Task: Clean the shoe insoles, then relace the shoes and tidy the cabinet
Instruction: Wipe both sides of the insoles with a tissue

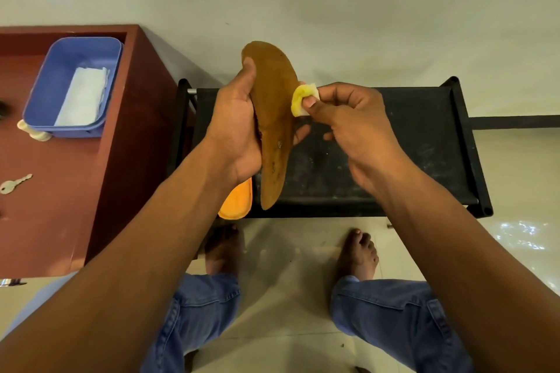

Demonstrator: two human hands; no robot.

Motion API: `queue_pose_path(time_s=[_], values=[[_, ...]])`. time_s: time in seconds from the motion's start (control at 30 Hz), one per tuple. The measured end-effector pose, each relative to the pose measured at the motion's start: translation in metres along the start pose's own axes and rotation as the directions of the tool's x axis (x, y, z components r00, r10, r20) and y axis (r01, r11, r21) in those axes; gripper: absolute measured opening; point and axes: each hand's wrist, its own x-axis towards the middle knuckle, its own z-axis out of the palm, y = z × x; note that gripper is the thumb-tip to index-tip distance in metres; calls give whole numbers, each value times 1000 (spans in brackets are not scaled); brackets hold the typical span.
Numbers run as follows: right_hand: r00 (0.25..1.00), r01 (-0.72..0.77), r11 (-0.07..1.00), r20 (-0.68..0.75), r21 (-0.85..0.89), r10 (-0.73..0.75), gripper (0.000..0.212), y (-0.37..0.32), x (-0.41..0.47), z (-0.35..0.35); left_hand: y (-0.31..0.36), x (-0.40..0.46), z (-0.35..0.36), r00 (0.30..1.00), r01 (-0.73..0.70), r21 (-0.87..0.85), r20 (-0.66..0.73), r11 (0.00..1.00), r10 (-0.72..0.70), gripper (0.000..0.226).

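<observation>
A brown insole (274, 118) stands nearly upright above the black shoe rack (378, 157). My left hand (235, 127) grips its left edge, thumb near the toe end. My right hand (354, 127) pinches a small yellowed white wipe (303, 100) between thumb and fingers, and the wipe touches the insole's right edge. A second, orange insole (238, 201) lies on the rack's front left corner, partly hidden behind my left wrist.
A red-brown cabinet (100, 179) stands at the left. On it sit a blue tub (54, 76) holding white tissues (83, 97), a key (15, 184) and a small cream object (35, 132). My bare feet are on the tiled floor below the rack.
</observation>
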Motion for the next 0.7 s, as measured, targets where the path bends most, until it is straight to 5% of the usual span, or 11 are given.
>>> queue_pose_path(time_s=[0.23, 0.47, 0.7], values=[[998, -16, 999, 64, 48, 13, 24, 2, 5, -6, -2, -3, 0, 988, 131, 136, 58, 982, -140, 68], [972, 206, 951, -63, -232, -226, 6, 12, 5, 0, 0, -8, 4, 972, 175, 188, 121, 966, -200, 58], [938, 345, 859, 163, -379, -305, 27, 16, -2, 7, 4, -7, 3, 982, 156, 169, 81, 973, -172, 54]])
